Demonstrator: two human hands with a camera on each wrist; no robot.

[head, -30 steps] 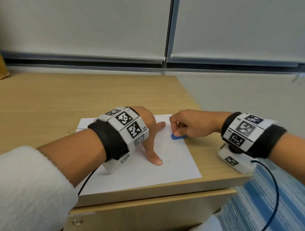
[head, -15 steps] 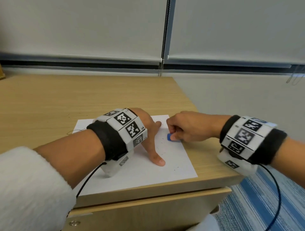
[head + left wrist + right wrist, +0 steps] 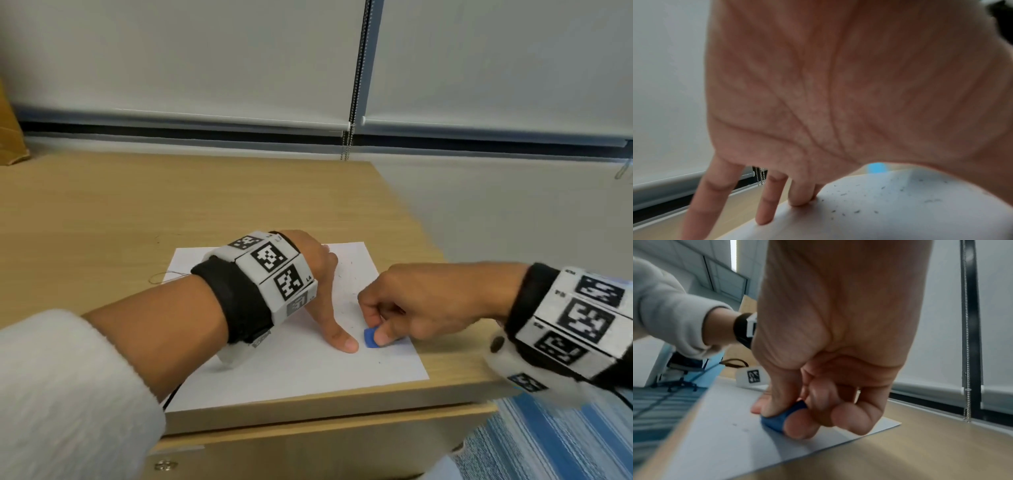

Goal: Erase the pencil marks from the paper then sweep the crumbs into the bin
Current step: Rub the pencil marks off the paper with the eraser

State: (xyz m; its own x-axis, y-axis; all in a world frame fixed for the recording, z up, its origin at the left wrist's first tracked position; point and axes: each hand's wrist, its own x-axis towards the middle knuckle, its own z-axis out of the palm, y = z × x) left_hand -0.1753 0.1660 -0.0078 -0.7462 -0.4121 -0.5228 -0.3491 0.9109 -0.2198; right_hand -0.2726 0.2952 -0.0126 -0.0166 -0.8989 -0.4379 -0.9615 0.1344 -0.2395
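While the left hand (image 3: pixel 317 270) lay spread on a white sheet of paper (image 3: pixel 294 373), its straight fingers (image 3: pixel 766 199) and thumb pressed the sheet flat against a light wooden desk (image 3: pixel 102 212). The right hand (image 3: pixel 421 305) pinched a small blue eraser (image 3: pixel 370 337) between thumb and curled fingers, with the eraser's lower edge touching the paper near the sheet's right edge, just beside the left thumb tip. Small dark eraser crumbs (image 3: pixel 857 211) were scattered over the paper around and under the left palm. The paper sat at the desk's near right corner. Both wrists wore bands with black-and-white square markers. A fluffy white sleeve (image 3: pixel 68 394) covered the left forearm. Pale roller blinds (image 3: pixel 188 58) hung behind the desk. The bin was not in view.
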